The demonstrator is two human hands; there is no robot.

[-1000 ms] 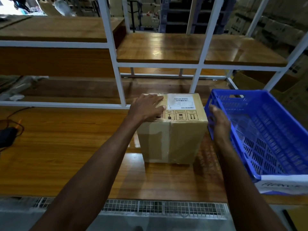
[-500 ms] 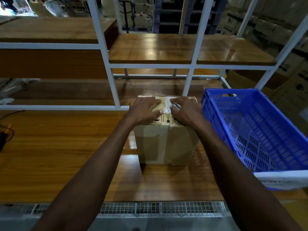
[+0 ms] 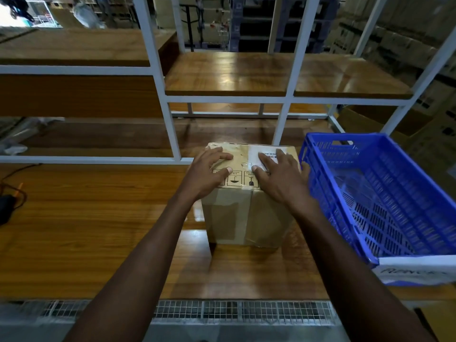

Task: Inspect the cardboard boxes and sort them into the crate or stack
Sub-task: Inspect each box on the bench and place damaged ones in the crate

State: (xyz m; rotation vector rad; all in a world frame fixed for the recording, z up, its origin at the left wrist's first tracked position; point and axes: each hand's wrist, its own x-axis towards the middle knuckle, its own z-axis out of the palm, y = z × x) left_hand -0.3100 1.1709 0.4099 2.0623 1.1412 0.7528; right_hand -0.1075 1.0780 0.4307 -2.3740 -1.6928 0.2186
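Note:
A taped brown cardboard box (image 3: 246, 218) stands upright on the wooden table (image 3: 98, 230), with a white label and handling symbols on its top. My left hand (image 3: 209, 174) lies flat on the left part of the top, fingers spread. My right hand (image 3: 278, 176) lies flat on the right part and covers much of the label, its little finger at the box's right edge. Neither hand is closed around the box. A blue plastic crate (image 3: 328, 201) with nothing in it stands right beside the box on its right.
A white metal frame post (image 3: 170, 124) rises just behind the box and carries a wooden shelf (image 3: 246, 72). A black device with a cable (image 3: 6, 208) lies at the table's far left. A wire mesh strip (image 3: 222, 309) runs along the near edge.
One second ago my right hand was beside the box near the crate; it then came onto the box top. Since half a second ago both hands have spread a little further apart.

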